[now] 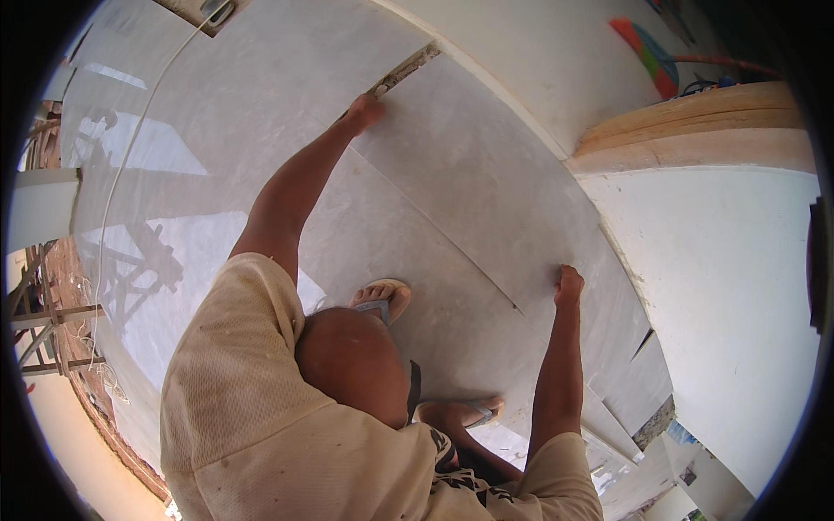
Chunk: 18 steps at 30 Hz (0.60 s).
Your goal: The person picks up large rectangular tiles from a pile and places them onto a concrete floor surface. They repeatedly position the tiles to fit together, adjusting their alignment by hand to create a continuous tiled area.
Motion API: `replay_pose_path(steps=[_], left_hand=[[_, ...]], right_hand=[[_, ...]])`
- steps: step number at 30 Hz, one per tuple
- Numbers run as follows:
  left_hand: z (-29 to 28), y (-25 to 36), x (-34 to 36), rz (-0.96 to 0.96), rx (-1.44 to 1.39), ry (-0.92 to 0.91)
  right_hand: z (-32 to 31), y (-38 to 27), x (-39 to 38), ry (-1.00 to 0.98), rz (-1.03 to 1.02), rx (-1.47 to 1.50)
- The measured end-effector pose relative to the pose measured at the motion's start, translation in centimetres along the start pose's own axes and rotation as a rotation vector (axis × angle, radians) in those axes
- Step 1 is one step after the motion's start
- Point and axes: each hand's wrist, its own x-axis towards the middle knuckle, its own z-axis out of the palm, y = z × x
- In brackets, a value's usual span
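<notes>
Against the white wall (721, 286), a large rectangular grey marble-patterned floor tile (486, 200) is gripped at two of its edges. The left hand (365, 111) is curled over the far corner beside a strip of rough bare mortar (401, 73); the right hand (569, 285) is clenched on the near edge. Smooth, glossy laid tiles (217, 113) are seen alongside, crossed by a thin white cable (130, 156). Two sandalled feet (382, 300) are planted on the polished surface.

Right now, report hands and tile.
Left hand on far tile corner. Right hand on near edge. Tile flat by wall. Nothing on it.
</notes>
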Motion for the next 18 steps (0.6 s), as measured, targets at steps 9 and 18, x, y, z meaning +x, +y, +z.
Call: replay_pose_path(steps=[9, 18], left_hand=[[-3.9, 2.6, -1.1, 0.275, 0.465, -0.194], [0.2, 0.0, 0.7, -0.115, -0.182, -0.272]], right_hand=[[0.1, 0.7, -1.6, 0.08, -0.103, 0.218], [1.3, 1.2, -2.1, 0.095, -0.134, 0.18]])
